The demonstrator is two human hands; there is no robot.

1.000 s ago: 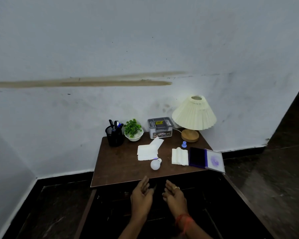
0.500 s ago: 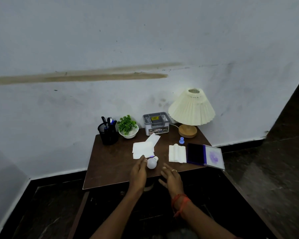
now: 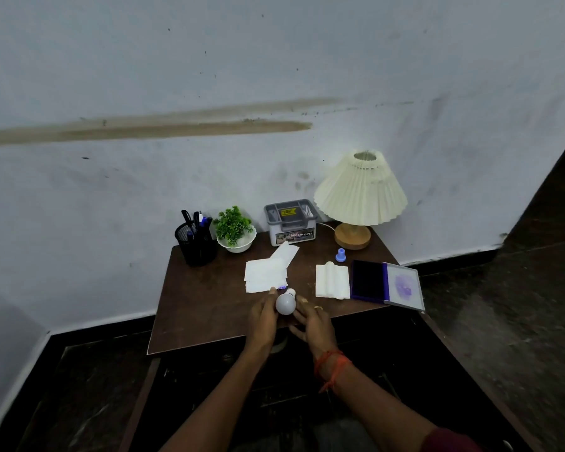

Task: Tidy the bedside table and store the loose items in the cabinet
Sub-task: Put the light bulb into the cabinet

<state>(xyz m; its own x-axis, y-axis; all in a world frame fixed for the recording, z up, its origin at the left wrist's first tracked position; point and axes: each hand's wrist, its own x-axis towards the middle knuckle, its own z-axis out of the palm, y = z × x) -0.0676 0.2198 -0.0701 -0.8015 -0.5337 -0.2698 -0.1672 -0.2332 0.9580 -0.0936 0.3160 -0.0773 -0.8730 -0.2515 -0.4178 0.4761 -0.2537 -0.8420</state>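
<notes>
The white light bulb [image 3: 285, 303] lies near the front edge of the brown bedside table [image 3: 206, 308], between the two hands. The left hand [image 3: 263, 316] lies against the bulb's left side with its fingers stretched forward. Its thumb is hidden behind the bulb, so I cannot tell whether it grips or only touches. The right hand [image 3: 312, 321] is just beside the bulb on the right, its fingers relaxed and spread and holding nothing. An orange thread [image 3: 331, 363] circles its wrist.

Just behind the bulb lie loose white papers [image 3: 266, 275]. A small purple object at their near edge is too small to identify. To the right are a folded white cloth [image 3: 331, 282] and an open purple ink pad [image 3: 387, 287], with a small blue stamp [image 3: 340, 255] behind them.

Along the stained white wall [image 3: 274, 76] stand a black pen holder [image 3: 196, 243], a potted plant [image 3: 234, 230], a grey box [image 3: 290, 221] and a pleated lamp [image 3: 361, 190]. The space under the tabletop is too dark to make out.
</notes>
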